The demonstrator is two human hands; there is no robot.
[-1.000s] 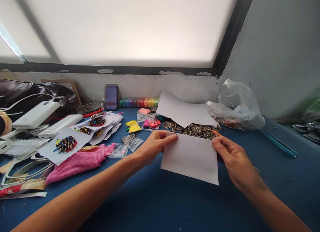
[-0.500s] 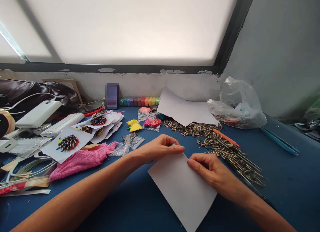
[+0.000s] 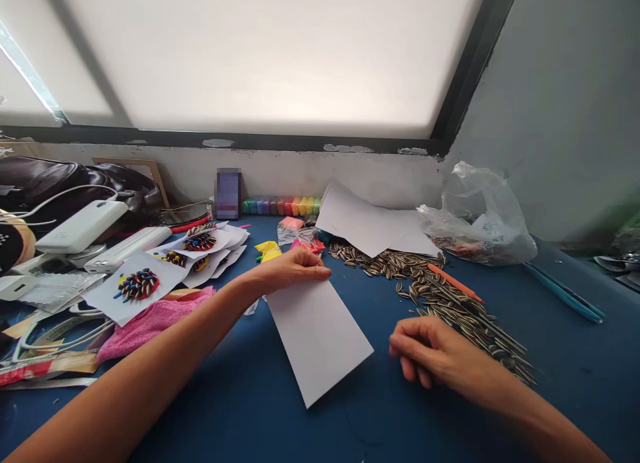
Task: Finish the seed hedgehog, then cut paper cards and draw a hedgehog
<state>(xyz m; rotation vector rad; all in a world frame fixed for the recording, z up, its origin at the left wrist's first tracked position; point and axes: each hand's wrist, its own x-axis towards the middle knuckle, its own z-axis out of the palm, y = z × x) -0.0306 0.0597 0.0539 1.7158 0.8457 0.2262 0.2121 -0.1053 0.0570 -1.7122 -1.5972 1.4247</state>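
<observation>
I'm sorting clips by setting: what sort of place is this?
Probably a craft table against a wall: striped seeds lie heaped on it, seed-covered papers lie at the left, and the left hand holds a white sheet.

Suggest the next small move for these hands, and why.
Probably move the right hand onto the white sheet's right corner to steady it: only the left hand grips the sheet, by its far edge, while the right, seemingly holding nothing, sits just beside that corner.
</observation>
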